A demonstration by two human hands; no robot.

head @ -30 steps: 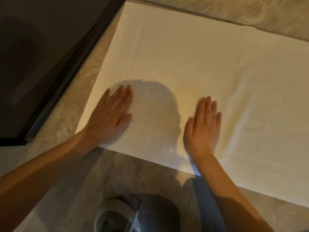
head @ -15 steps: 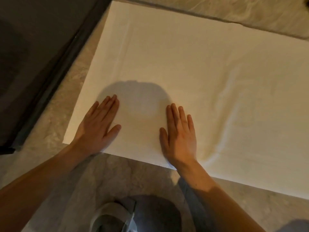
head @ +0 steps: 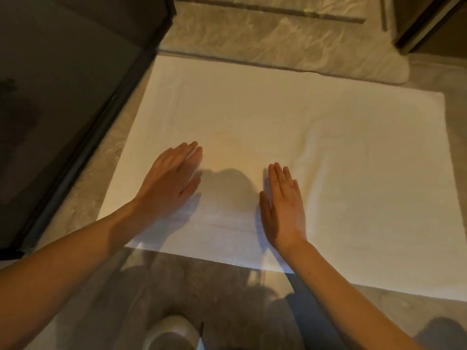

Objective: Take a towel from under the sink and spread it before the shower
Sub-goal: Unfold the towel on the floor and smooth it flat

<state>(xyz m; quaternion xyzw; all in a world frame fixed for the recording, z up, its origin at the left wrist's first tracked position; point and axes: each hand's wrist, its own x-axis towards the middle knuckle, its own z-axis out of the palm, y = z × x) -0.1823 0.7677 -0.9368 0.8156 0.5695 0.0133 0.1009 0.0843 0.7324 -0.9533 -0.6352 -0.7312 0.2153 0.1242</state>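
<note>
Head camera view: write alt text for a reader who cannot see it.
A white towel lies spread flat on a marbled floor, with the person's left hand and right hand open, fingers straight, over its near half. A dark glass panel runs along the towel's left side, and a pale shoe shows at the bottom edge.

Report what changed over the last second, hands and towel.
On the towel, both hands moved a little farther in from the near edge; the left hand and right hand now have wrists over the cloth, fingers straight as before. Nothing was gripped or let go. The towel stayed spread flat on the floor beside the dark glass panel.
</note>
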